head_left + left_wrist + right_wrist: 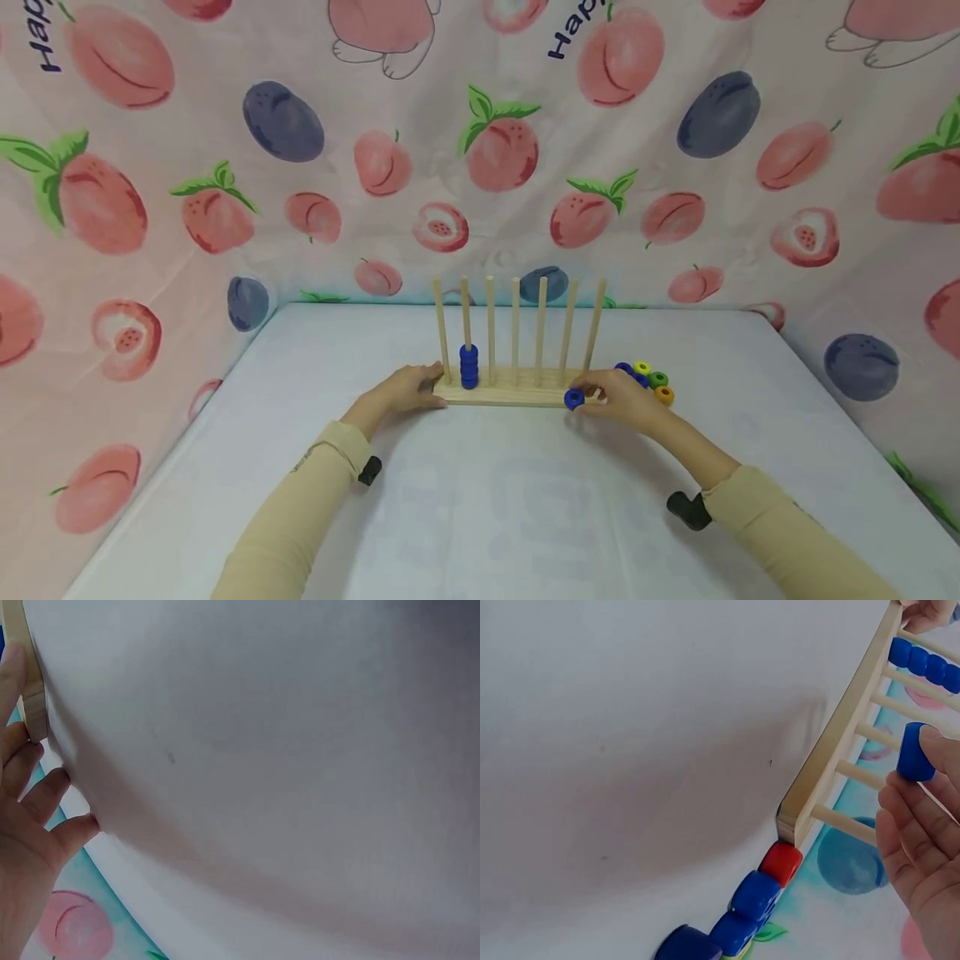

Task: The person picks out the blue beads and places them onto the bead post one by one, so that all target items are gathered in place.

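Observation:
A wooden peg stand [504, 395] with several upright rods stands on the table. Stacked on its second rod from the left are several blue beads [468, 367]. My left hand [405, 389] grips the left end of the base, thumb in front and fingers behind; the left wrist view shows this hand [30, 817] at the base end [34, 712]. With thumb and fingertips, my right hand [618, 398] pinches a single blue bead [574, 398] by the stand's right end. In the right wrist view, that bead [913, 753] is clear of the rods.
Loose beads lie right of the stand, among them a yellow bead [642, 367], a green bead [657, 380] and an orange bead [663, 395]. A red bead [781, 862] lies by the base's end. Behind the white table [480, 500] hangs a fruit-print cloth [525, 242].

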The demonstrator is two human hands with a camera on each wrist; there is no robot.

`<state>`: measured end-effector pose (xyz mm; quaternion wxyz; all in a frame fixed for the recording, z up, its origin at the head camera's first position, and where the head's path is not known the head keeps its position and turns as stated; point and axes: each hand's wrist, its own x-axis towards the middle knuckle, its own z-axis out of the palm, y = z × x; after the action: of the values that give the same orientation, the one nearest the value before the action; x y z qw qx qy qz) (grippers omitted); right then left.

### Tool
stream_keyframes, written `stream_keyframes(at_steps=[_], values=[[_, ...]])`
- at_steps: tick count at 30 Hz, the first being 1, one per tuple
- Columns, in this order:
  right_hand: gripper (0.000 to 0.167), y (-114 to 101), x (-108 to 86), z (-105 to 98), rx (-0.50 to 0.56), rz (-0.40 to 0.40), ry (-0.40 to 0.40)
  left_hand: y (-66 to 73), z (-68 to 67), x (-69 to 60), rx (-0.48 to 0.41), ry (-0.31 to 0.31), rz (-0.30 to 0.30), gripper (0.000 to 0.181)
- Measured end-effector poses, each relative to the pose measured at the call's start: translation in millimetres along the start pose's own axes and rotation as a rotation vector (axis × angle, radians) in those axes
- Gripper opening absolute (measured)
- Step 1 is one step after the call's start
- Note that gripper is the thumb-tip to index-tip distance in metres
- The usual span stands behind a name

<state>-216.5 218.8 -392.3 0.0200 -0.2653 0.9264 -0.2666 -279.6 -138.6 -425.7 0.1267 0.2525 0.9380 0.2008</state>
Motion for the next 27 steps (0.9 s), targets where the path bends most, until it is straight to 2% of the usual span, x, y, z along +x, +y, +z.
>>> stream_keyframes(at_steps=[6, 14, 19, 27], values=[[0.029, -3.3, 1.3, 3.5, 0.013, 0.019, 0.012, 1.8, 0.8, 1.2, 0.008, 0.007, -0.009, 0.072], [0.032, -11.6, 6.8, 6.0, 0.008, 0.027, 0.032, 1.1, 0.2, 1.0, 0.011, -0.028, -0.029, 0.073], [0.033, -20.3, 11.5, 9.9, 0.029, 0.001, 0.085, 0.4, -2.9, -1.4, 0.007, -0.033, -0.041, 0.073], [0.035, -25.6, 12.8, 16.7, 0.021, -0.075, 0.213, 0.9, -2.3, 0.5, -0.006, -0.041, -0.030, 0.073]])
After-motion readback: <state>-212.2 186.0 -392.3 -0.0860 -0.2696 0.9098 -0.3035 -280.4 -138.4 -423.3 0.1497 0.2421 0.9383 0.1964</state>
